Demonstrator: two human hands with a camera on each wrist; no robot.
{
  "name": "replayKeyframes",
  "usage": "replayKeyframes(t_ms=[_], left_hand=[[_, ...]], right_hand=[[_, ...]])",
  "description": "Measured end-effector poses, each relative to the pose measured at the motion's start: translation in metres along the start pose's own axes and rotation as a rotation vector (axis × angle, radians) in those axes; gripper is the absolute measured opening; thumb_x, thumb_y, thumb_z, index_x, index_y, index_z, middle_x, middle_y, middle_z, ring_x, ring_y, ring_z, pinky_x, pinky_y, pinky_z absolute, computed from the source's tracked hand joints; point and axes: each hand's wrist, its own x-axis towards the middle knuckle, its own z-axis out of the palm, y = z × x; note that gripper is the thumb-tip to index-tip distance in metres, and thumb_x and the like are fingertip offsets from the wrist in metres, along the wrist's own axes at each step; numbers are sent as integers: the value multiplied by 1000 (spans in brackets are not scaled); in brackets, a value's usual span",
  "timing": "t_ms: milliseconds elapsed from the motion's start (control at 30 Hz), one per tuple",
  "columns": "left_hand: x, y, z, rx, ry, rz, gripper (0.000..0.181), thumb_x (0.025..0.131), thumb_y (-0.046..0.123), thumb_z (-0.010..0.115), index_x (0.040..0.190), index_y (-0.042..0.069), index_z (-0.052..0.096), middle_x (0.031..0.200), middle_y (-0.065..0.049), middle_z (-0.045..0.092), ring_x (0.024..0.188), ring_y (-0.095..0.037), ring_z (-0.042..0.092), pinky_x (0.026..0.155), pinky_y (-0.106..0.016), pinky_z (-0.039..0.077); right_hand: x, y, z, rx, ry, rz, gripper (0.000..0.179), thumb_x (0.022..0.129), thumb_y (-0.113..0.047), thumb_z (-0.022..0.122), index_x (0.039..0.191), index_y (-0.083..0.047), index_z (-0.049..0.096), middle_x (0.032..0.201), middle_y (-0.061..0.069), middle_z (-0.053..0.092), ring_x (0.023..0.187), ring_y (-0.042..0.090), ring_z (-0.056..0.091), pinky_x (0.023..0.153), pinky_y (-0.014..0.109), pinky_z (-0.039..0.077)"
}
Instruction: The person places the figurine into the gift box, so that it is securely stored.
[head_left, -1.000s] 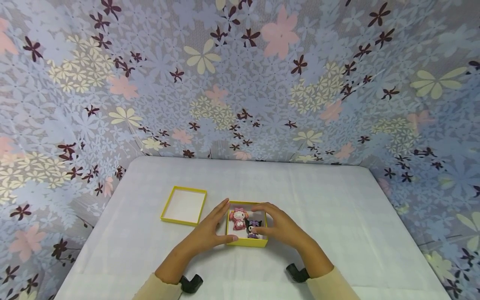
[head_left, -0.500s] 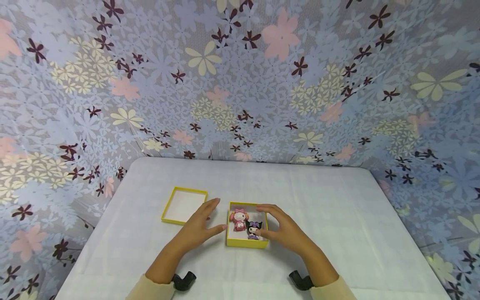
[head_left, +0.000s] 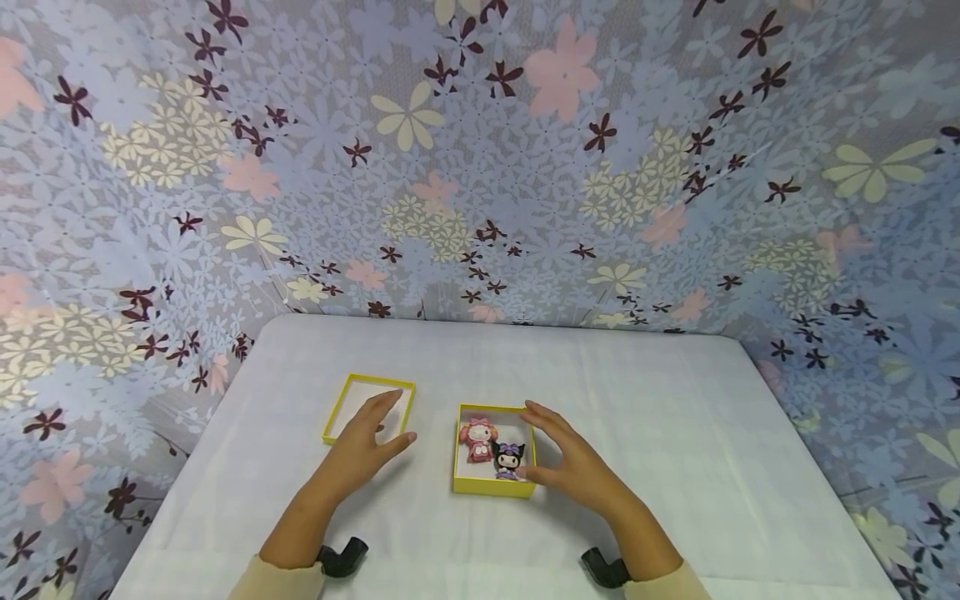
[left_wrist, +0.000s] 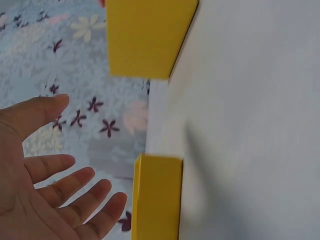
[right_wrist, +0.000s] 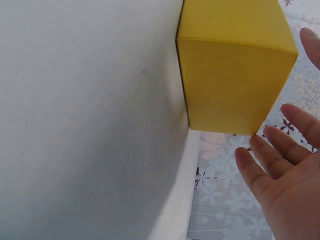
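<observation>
A yellow box (head_left: pixel 493 486) with a pale inside stands on the table in front of me. Inside it lie a pink-and-white figurine (head_left: pixel 478 439) and a black-and-purple figurine (head_left: pixel 508 458). To the left is a shallow yellow-rimmed lid (head_left: pixel 367 381), its pale inner side up and partly hidden by my left hand (head_left: pixel 358 454). That hand hovers over the lid's near right corner, fingers spread, holding nothing. My right hand (head_left: pixel 577 467) is at the box's right side, its fingers loosely bent round that edge without a grip. In the right wrist view the fingertips are close to the box (right_wrist: pixel 235 85).
A white cloth (head_left: pixel 637 400) covers the table. Behind it rises a flower-patterned backdrop (head_left: pixel 480 167). A black wrist piece is at each wrist, the left one (head_left: pixel 345 557) and the right one (head_left: pixel 604 568).
My left hand has left the box's left side and moved left to the lid. The right hand has eased slightly outward. The box and figurines stay about where they were.
</observation>
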Motion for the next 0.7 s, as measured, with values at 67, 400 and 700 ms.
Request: replayKeyframes(t_ms=[67, 400, 700], left_hand=[[0, -4, -5, 4, 14, -9, 76, 95, 39, 71, 159, 18, 35, 162, -8, 36, 131, -40, 56, 108, -53, 49], [1, -19, -29, 59, 51, -76, 79, 97, 40, 68, 160, 13, 29, 164, -16, 30, 135, -43, 52, 110, -56, 47], [-1, -30, -46, 96, 83, -113, 79, 99, 39, 64, 161, 9, 26, 164, -19, 29, 144, -43, 41, 116, -59, 39]], right_hand=[[-1, 1, -1, 0, -13, 30, 88, 82, -36, 84, 157, -27, 39, 167, -12, 26, 157, 30, 22, 121, 66, 25], [-2, 9, -3, 12, -89, 99, 94, 83, -43, 82, 159, -39, 27, 168, -22, 14, 158, 24, 15, 124, 63, 21], [-1, 11, -4, 16, -134, 115, 96, 86, -42, 80, 162, -30, 24, 168, -24, 8, 155, 28, 27, 123, 60, 26]])
